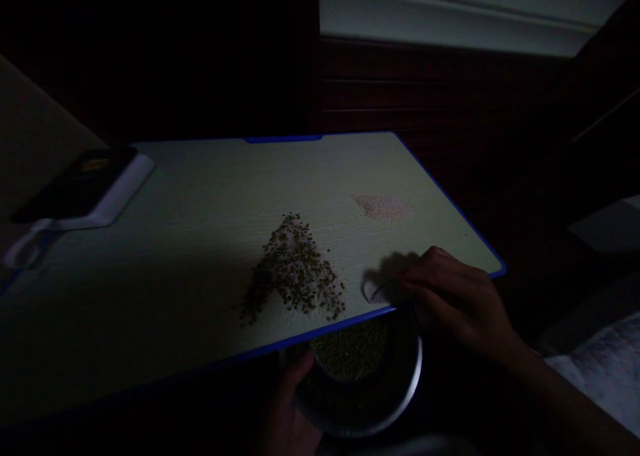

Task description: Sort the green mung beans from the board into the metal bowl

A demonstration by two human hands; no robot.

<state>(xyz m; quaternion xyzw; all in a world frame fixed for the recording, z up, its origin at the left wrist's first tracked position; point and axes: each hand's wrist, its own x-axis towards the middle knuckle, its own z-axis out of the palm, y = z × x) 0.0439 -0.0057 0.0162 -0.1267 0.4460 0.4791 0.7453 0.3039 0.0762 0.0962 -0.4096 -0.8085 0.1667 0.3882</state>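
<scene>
In dim light, a low table (190, 196) with a pale top and blue edging fills the middle. My left hand (295, 403) grips a round metal bowl (413, 383) by its left side, just below the table's near edge. Small green beans (350, 353) lie in the bowl. My right hand (455, 296) rests at the near right edge, its fingers pinched on what looks like a spoon (380, 291). Left of it is a spread of green beans mixed with pale grains (297, 266). A small pinkish-white heap of grains (385, 207) lies farther back.
A dark-topped white box-like device (85, 186) with a strap stands at the table's far left. Behind are dark wood panels (425, 83) and a pale ridged surface (450, 9). Quilted pale cloth (605, 363) shows at the lower right.
</scene>
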